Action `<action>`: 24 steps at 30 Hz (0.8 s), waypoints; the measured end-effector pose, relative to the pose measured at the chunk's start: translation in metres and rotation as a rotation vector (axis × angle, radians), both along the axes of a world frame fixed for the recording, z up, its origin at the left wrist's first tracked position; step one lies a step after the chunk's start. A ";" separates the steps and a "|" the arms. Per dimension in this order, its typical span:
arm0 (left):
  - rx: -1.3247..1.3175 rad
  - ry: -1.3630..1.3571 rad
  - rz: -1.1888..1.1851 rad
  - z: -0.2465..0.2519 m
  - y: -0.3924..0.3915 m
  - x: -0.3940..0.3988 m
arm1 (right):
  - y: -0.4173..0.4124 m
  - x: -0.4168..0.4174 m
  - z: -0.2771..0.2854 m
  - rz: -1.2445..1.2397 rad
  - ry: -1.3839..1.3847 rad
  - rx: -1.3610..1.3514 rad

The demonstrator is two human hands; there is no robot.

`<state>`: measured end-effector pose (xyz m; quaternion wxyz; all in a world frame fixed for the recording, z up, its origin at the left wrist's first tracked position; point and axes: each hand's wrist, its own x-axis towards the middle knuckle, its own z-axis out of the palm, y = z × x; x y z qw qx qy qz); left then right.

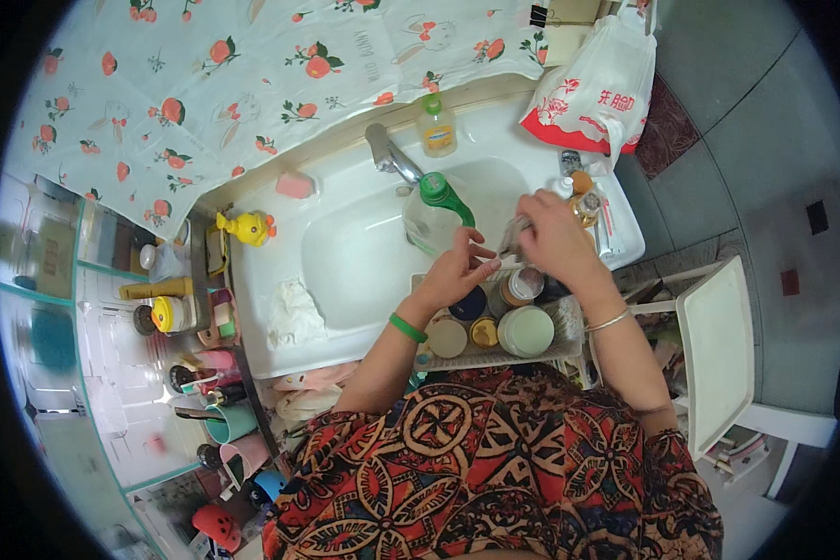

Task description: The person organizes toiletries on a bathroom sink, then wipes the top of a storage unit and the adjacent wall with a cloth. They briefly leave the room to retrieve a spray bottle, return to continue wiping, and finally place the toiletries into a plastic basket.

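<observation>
Over the near side of the white washbasin, my right hand grips a crumpled greyish cloth or wipe, blurred at its edges. My left hand, with a green band at the wrist, is just left of it with fingers apart; whether a fingertip touches the cloth cannot be told. Beyond the hands, a large translucent jug or bottle with a green cap and handle rests in the basin beneath the chrome faucet. Below the hands, a white basket holds several jars, among them one with a pale green lid.
A pump soap bottle, pink soap and yellow duck line the far rim. A white cloth lies at left, small bottles at right. A plastic bag hangs upper right; a cart shelf stands right.
</observation>
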<state>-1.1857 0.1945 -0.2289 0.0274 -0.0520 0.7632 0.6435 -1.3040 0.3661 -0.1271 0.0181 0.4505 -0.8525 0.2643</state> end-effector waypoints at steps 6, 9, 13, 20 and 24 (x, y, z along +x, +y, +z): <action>-0.618 0.139 -0.218 0.010 0.009 0.003 | -0.029 -0.059 -0.017 -0.065 -0.352 0.183; -0.880 0.110 -0.200 -0.005 0.025 0.007 | -0.083 -0.053 -0.019 0.014 -0.411 0.598; -0.984 0.181 -0.130 -0.006 0.034 0.010 | -0.125 -0.052 -0.096 -0.074 -0.539 0.721; -0.958 0.168 -0.056 -0.009 0.038 0.018 | -0.132 -0.044 -0.146 -0.238 -0.497 0.532; -0.990 0.199 -0.088 -0.015 0.040 0.017 | -0.137 -0.034 -0.144 -0.196 -0.485 0.543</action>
